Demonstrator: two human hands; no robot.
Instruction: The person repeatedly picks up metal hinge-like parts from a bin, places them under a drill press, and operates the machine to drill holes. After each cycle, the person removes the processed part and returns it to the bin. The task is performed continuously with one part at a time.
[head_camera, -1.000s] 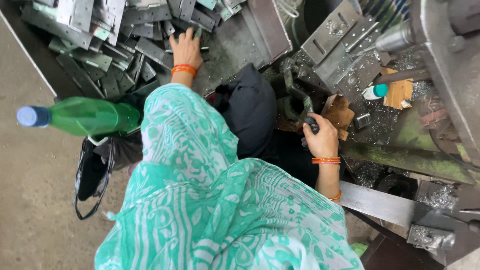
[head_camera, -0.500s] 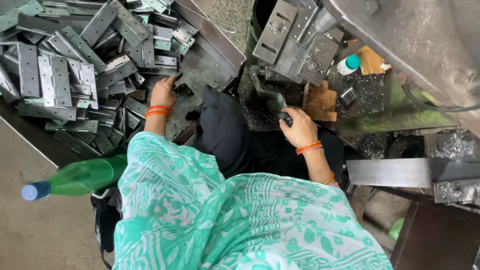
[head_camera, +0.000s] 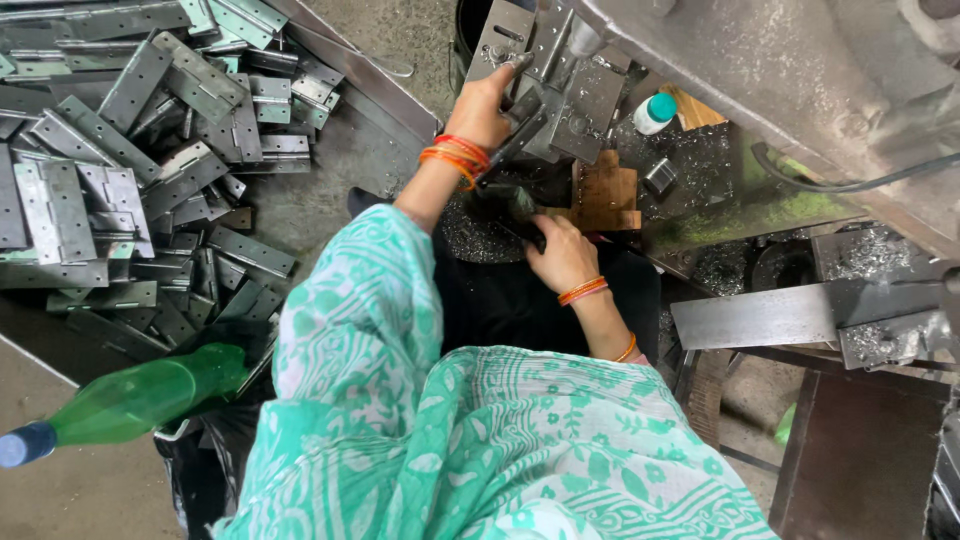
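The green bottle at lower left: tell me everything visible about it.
The green bottle looks like translucent plastic with a blue cap. It lies tilted almost flat, cap toward the lower left corner, its base toward the person's patterned green garment. It rests on a dark bag at the edge of the pile of grey metal hinges. Neither hand touches it. Whether it holds liquid cannot be told.

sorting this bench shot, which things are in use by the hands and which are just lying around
In use:
left hand placing a metal hinge plate at the machine fixture
right hand on a dark handle

Lying about:
pile of hinge plates
green bottle
small white bottle with teal cap
wooden block
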